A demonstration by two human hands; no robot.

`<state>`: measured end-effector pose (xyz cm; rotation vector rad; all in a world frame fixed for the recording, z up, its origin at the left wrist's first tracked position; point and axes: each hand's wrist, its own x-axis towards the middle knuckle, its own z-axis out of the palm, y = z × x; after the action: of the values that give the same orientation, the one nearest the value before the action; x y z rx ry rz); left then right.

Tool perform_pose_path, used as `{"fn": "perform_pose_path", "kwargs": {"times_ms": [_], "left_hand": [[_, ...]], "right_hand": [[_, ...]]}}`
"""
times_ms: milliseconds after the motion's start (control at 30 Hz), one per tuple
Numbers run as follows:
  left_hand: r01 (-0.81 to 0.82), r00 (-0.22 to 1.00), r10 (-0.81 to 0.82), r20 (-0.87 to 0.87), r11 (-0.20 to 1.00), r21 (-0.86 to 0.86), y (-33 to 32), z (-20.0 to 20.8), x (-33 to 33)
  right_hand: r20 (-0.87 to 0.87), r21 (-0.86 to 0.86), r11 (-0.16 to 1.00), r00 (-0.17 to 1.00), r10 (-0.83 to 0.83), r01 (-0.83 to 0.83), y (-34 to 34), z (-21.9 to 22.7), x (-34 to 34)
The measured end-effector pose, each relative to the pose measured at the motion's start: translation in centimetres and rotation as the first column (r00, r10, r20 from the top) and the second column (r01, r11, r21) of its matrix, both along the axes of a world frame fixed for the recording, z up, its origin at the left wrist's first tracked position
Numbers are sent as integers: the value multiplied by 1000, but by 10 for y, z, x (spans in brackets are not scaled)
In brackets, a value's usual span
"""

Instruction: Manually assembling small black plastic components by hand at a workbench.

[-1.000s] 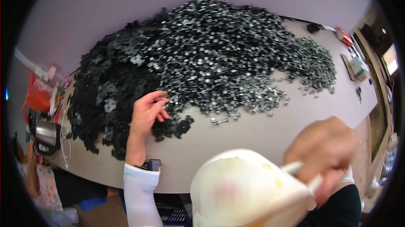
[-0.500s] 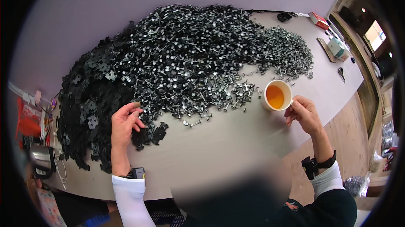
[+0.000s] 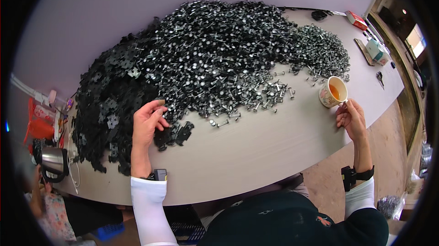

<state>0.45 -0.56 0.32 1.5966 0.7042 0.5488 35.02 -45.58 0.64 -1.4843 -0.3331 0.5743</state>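
Note:
A huge heap of black plastic plates and silvery pin-like metal parts (image 3: 219, 58) covers the far half of the pale table (image 3: 256, 150). My left hand (image 3: 147, 125) lies at the heap's near edge with its fingers curled over flat black plates (image 3: 176, 134), gripping nothing that I can see. A white patterned cup (image 3: 333, 93) with orange-brown drink stands on the table at the right. My right hand (image 3: 352, 119) is just behind it, with fingertips pinching the cup's handle. A dark band sits on my right wrist.
A metal kettle (image 3: 51, 164) and red items (image 3: 39, 125) crowd the left end of the table. Scissors (image 3: 381, 78), a small box on a board (image 3: 374, 49) and a red box (image 3: 356, 18) lie at the far right. The floor drops away right of the table edge.
The cup was up close to the camera a second ago; my right hand has brought it down onto the table at the right. My left hand stays at the heap's edge.

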Motion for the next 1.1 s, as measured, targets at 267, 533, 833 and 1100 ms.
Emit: {"fn": "perform_pose_path", "kwargs": {"times_ms": [267, 533, 833, 1100], "left_hand": [[16, 1000, -17, 25, 1000, 9, 6, -4, 1], [19, 998, -21, 57, 999, 37, 9, -13, -1], [4, 998, -8, 59, 998, 63, 7, -15, 5], [9, 986, -5, 164, 1000, -24, -5, 22, 2]], "right_hand": [[488, -256, 887, 844, -224, 383, -10, 12, -12], [614, -523, 815, 554, 562, -247, 86, 37, -84], [651, -605, 650, 184, 736, -460, 174, 38, -152], [487, -744, 392, -37, 872, -542, 185, 29, -196]]}}
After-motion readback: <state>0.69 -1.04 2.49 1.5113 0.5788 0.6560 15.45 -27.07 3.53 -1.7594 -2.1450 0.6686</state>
